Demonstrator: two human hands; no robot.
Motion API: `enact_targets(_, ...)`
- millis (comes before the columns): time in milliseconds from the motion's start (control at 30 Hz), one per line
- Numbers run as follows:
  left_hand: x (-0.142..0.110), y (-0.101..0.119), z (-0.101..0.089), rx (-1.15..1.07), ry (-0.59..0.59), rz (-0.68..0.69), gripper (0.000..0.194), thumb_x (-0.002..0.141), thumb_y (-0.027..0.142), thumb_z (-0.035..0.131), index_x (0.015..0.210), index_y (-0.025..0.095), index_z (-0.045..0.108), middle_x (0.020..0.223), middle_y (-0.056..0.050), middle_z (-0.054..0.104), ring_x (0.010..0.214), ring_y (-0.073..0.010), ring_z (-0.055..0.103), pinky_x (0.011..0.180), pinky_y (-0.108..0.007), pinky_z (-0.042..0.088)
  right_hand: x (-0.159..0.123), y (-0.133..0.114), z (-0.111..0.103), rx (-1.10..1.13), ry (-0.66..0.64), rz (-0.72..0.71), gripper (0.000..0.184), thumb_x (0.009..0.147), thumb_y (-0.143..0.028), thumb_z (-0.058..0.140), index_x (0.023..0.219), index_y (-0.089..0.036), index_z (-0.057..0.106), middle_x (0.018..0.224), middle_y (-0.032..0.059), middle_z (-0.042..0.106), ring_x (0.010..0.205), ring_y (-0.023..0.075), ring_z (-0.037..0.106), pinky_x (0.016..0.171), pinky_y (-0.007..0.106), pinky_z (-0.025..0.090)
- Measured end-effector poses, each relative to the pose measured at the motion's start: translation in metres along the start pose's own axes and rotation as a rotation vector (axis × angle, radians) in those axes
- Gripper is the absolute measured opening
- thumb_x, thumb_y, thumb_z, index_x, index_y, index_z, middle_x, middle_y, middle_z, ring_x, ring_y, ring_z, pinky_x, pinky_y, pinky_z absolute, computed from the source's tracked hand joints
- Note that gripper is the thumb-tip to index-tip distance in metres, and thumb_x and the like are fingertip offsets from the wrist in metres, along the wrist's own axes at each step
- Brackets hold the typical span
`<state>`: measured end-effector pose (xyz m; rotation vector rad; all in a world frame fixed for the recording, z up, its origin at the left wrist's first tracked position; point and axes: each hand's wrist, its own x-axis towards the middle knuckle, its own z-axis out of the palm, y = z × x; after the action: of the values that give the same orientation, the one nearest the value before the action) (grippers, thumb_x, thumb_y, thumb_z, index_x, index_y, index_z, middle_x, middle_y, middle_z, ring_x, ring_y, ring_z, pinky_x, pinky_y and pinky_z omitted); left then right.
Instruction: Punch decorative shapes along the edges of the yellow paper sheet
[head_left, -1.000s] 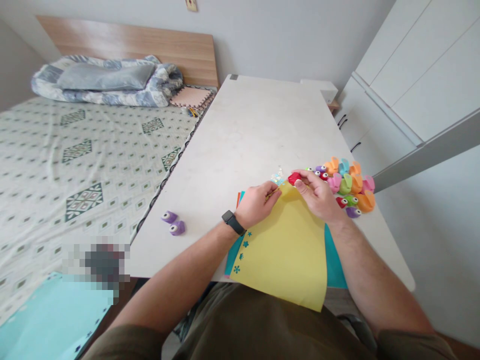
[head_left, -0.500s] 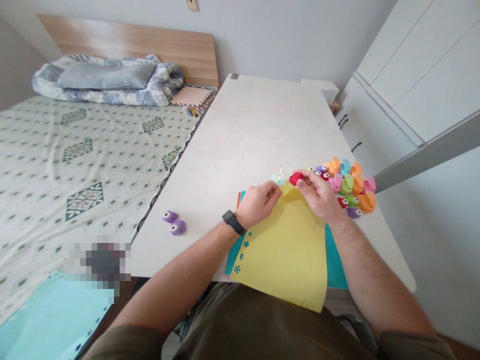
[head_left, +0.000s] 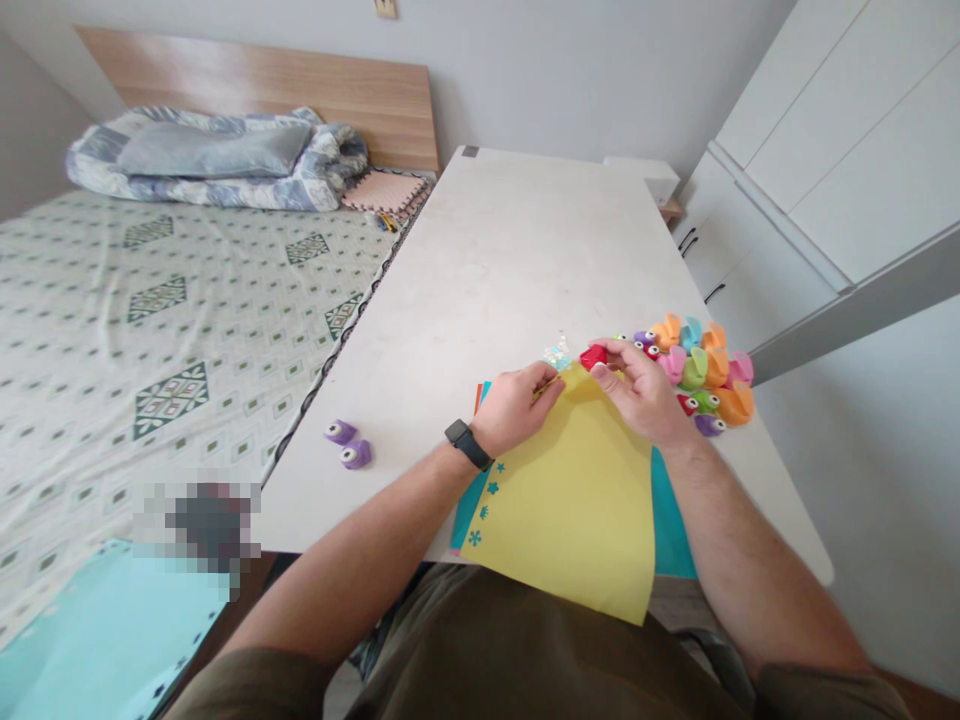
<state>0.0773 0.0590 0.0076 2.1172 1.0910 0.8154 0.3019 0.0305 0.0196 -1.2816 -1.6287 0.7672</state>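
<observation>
Yellow paper (head_left: 577, 500) is what both hands work on. Well left of the grips stand two purple punches (head_left: 355, 454), perhaps set aside. The left hand (head_left: 525, 400) pinches the far edge, fingers closed, seemingly to steady it. Paper bits (head_left: 557, 353) lie just beyond. The right hand (head_left: 630, 385) curls around a red punch (head_left: 592, 357), likely to keep it level; more punches (head_left: 692, 370) cluster just rightward. The sheet extends from both grips toward the body.

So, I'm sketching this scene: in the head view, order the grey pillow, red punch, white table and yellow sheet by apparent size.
Largest to smallest:
White table
Yellow sheet
Grey pillow
Red punch, partly covered by the right hand
</observation>
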Motion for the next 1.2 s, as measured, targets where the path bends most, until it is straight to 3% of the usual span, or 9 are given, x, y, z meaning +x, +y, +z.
enact_targets(333, -0.0002, -0.0013, -0.0005, 0.017, -0.007, 0.004, 0.024, 0.104, 0.039, 0.052, 0.098, 0.021, 0.066, 0.083, -0.001, 0.073, 0.071, -0.0141, 0.066, 0.067, -0.026, 0.043, 0.0000, 0.0021, -0.0010, 0.016, -0.006, -0.031, 0.044, 0.094, -0.050, 0.072, 0.131, -0.027, 0.061, 0.124, 0.0089, 0.071, 0.114, 0.0284, 0.068, 0.105, 0.048, 0.053)
enact_targets(1200, -0.0005, -0.0025, 0.0002, 0.003, 0.016, 0.010, 0.023, 0.103, 0.038, 0.053, 0.097, 0.020, 0.066, 0.081, 0.000, 0.072, 0.069, -0.0130, 0.064, 0.066, -0.026, 0.043, -0.0013, 0.0029, -0.0008, 0.108, -0.045, 0.064, 0.040, 0.093, -0.051, 0.074, 0.121, -0.027, 0.058, 0.120, 0.0096, 0.072, 0.116, 0.0286, 0.069, 0.104, 0.050, 0.055)
